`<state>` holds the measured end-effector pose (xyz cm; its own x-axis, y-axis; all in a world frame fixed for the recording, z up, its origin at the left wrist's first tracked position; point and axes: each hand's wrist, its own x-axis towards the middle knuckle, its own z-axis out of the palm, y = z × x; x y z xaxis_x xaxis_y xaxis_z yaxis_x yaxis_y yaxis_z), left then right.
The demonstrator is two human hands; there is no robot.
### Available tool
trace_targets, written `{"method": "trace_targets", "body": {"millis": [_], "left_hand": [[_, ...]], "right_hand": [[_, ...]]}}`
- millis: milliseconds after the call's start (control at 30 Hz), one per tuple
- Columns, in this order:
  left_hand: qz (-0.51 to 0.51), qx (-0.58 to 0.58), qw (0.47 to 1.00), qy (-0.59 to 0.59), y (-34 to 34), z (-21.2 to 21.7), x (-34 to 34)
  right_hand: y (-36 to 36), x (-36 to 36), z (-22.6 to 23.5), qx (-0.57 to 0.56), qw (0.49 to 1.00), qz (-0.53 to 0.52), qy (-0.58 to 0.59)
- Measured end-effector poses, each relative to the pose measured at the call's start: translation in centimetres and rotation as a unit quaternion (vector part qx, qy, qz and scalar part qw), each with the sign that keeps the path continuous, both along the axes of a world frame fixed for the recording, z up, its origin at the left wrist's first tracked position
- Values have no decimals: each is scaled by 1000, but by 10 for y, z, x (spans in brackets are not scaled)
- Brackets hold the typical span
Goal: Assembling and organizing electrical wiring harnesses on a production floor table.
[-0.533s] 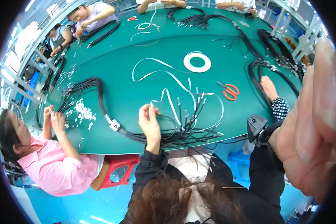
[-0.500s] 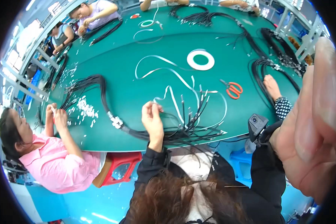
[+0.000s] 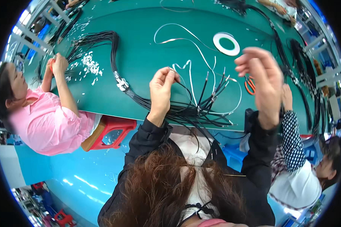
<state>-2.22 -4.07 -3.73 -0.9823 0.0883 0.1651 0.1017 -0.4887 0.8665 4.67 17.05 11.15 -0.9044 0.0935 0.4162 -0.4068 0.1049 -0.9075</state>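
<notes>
White scraps (image 3: 91, 66) lie left of the left hand (image 3: 163, 87), which pinches a black cable (image 3: 185, 87); the cable bundle (image 3: 182, 109) fans out rightward below it. Orange-handled scissors (image 3: 250, 86) show just left of the blurred right hand (image 3: 261, 81), fingers curved, contents unclear.

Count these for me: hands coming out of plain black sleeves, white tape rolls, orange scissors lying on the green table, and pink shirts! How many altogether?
Hands: 2 (left hand, right hand)
White tape roll: 1
Orange scissors: 1
Pink shirt: 1
Total: 5
</notes>
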Motion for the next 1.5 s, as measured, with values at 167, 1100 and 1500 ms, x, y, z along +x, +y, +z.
{"method": "trace_targets", "body": {"millis": [167, 1100, 1500], "left_hand": [[-23, -72, 996, 37, 13, 30, 21], [-44, 14, 999, -16, 22, 25, 15], [-64, 9, 997, -43, 23, 24, 13]], "right_hand": [[-21, -23, -32, 111, 984, 89, -104], [-43, -51, -89, 19, 980, 91, -177], [-44, -48, -79, 85, 987, 75, -118]]}}
